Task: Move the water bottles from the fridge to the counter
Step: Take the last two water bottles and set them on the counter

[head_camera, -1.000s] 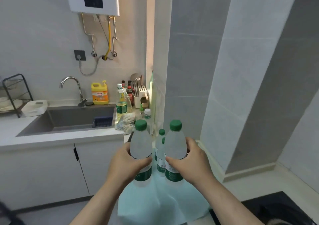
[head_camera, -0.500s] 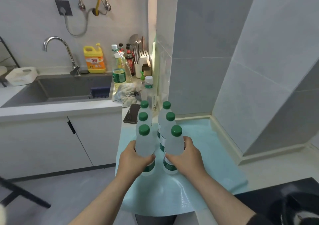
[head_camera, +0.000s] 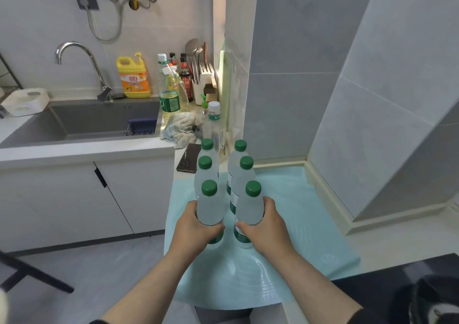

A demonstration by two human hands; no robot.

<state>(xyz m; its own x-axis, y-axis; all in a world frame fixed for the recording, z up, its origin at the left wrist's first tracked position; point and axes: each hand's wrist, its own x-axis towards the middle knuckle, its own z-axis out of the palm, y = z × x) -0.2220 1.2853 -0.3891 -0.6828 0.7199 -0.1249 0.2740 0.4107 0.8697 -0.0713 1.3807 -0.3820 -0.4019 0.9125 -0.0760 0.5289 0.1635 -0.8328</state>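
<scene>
Several clear water bottles with green caps stand in two rows on a pale blue mat (head_camera: pixel 303 227) covering the counter. My left hand (head_camera: pixel 193 227) grips the nearest left bottle (head_camera: pixel 210 207) around its lower half. My right hand (head_camera: pixel 267 227) grips the nearest right bottle (head_camera: pixel 249 209) the same way. Both held bottles are upright, their bases at or just above the mat. Behind them stand two more bottles on the left (head_camera: pixel 206 172) and two on the right (head_camera: pixel 242 172). The fridge is out of view.
A dark phone (head_camera: pixel 187 161) lies on the counter just behind the rows, beside a white-capped bottle (head_camera: pixel 214 125) and a rag (head_camera: pixel 178 130). Sink (head_camera: pixel 104 120), tap, yellow detergent (head_camera: pixel 134 78) and condiment bottles sit to the left. A tiled wall rises on the right.
My view tilted down and closer to the counter. Both hands lowered the two bottles toward the mat in front of the standing rows.
</scene>
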